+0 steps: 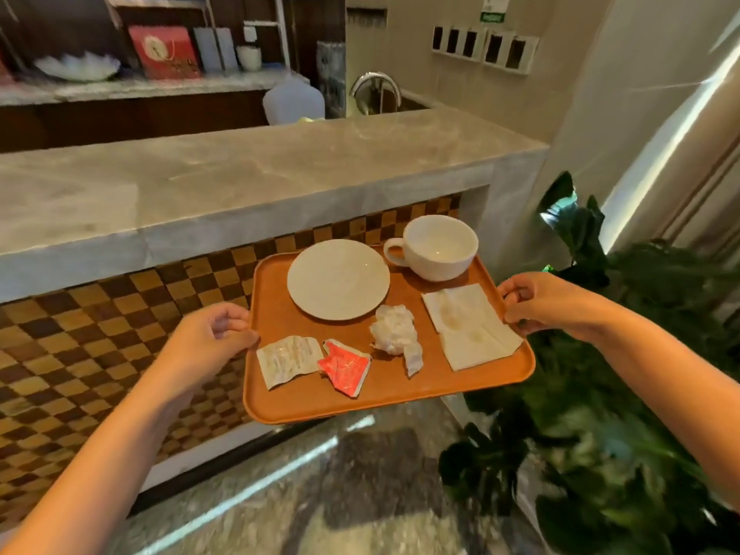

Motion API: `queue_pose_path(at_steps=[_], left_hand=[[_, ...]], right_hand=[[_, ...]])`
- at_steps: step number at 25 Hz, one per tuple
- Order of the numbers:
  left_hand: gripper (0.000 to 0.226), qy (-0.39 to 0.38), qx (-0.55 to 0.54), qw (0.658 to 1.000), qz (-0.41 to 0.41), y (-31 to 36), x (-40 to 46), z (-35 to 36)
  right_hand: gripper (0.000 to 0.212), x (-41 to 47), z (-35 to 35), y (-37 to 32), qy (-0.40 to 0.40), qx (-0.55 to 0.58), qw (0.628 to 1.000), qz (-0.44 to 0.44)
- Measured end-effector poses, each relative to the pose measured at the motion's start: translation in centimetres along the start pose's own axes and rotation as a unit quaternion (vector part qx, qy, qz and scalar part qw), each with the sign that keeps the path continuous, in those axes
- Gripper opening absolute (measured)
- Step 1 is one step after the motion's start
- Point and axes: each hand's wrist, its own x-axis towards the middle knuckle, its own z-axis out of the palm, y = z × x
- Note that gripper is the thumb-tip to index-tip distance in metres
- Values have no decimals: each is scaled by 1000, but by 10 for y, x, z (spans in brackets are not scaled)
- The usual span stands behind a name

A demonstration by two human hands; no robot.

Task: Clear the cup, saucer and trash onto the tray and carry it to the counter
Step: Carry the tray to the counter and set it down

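A person's left hand (206,338) and right hand (538,300) grip opposite edges of an orange tray (384,384), held in the air just before a marble counter (224,186). Between the hands sit a white saucer (338,279), a cup (438,247) nearer the right hand, napkins (468,326) and torn wrappers (314,362).

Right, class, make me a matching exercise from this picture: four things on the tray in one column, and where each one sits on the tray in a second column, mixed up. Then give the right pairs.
Column one:
1. cup
2. saucer
3. red wrapper
4. flat napkin

Column two:
A. near edge, between the white packet and the crumpled tissue
B. far right corner
C. right side, by the right hand
D. far side, left of the cup

Pairs: 1-B, 2-D, 3-A, 4-C

The orange tray is held in the air by both hands.
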Motion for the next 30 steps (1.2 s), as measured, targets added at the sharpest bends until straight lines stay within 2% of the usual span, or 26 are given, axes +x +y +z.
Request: queue_pose_path(at_steps=[5, 12, 16, 22, 30], left_hand=[[10, 55, -8, 998, -10, 33, 66, 12], [13, 78, -65, 994, 31, 67, 174, 9], [15, 77, -61, 994, 48, 86, 239, 13], [19, 74, -84, 993, 35, 106, 335, 45], [16, 137, -73, 988, 10, 134, 458, 102]], right_hand=[[18, 91, -48, -31, -23, 1, 1000, -15], [20, 197, -94, -74, -52, 9, 998, -30], [25, 253, -122, -95, -37, 26, 998, -33], [23, 354, -165, -107, -22, 20, 999, -37], [27, 498, -226, -118, -41, 6, 999, -33]])
